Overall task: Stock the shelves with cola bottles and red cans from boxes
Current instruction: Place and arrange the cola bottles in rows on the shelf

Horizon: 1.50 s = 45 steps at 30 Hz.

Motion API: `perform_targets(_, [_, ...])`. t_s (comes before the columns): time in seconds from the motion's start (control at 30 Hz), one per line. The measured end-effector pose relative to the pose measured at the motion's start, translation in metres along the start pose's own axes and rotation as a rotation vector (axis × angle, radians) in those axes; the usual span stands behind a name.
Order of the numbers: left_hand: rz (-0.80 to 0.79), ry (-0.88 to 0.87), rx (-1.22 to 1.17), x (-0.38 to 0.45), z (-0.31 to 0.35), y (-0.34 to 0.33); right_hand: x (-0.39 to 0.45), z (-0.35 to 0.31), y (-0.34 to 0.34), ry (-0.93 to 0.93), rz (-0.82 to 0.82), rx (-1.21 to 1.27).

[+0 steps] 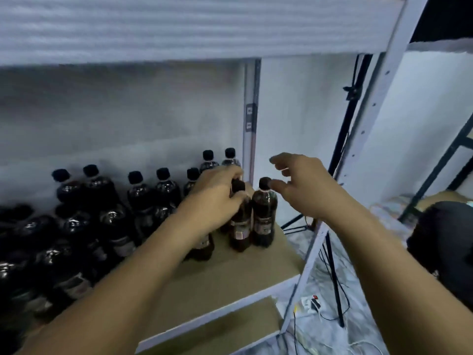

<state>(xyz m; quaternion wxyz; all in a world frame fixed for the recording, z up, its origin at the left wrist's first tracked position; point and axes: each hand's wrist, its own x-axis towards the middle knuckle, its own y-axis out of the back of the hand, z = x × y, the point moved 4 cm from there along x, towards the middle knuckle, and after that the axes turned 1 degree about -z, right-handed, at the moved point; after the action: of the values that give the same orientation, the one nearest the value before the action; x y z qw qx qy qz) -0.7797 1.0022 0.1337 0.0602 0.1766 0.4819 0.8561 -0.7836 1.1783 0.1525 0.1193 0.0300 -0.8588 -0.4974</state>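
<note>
Cola bottles [107, 213] crowd the brown shelf board [230, 275], standing upright in dark rows from the left edge almost to the right end, all with black caps. At the right end of the group two bottles stand side by side, a little apart from the rest and touching or nearly so: the cola bottle on the left of the pair [240, 226] and the rightmost cola bottle [264, 219], each with a label low on its body.

The left hand [215, 201] reaches in over the rows and grips the left one of the pair near its shoulder, fingers curled round the neck just under the cap, thumb on the near side. The right hand [304, 185] hangs just beside the cap of the rightmost bottle, fingers spread and loosely bent, holding nothing; whether the thumb tip touches that cap I cannot tell, it is that close.

Above them runs the white upper shelf [179, 29], covered with ribbed foam sheet. A white perforated upright post [368, 111] stands at the right corner of the rack, and another post [250, 119] at the back. Past the rack, black tripod legs [335, 278] and thin cables [327, 313] lie on a pale patterned floor, with a small white device [311, 303] among the cables.
</note>
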Motion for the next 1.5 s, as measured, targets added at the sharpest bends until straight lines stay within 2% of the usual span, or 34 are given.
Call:
perform_targets(0.2, [0.012,-0.013,0.091,0.037,-0.044,-0.044,0.035,0.038,-0.059,-0.03,0.032,-0.035])
perform_targets(0.43, [0.009,-0.116,0.063,0.051,-0.062,-0.055,0.048,0.053,-0.076,0.026,0.109,-0.013])
perform_targets(0.73, [0.004,-0.092,0.115,0.059,-0.06,-0.06,0.054,0.059,-0.078,0.007,0.166,0.049])
perform_targets(1.2, [-0.129,-0.134,0.093,0.045,-0.045,-0.056,0.036,0.06,-0.063,0.039,0.092,0.039])
perform_targets(1.5, [-0.093,-0.227,0.123,0.02,-0.026,-0.059,0.006,0.06,-0.054,0.028,0.073,0.015])
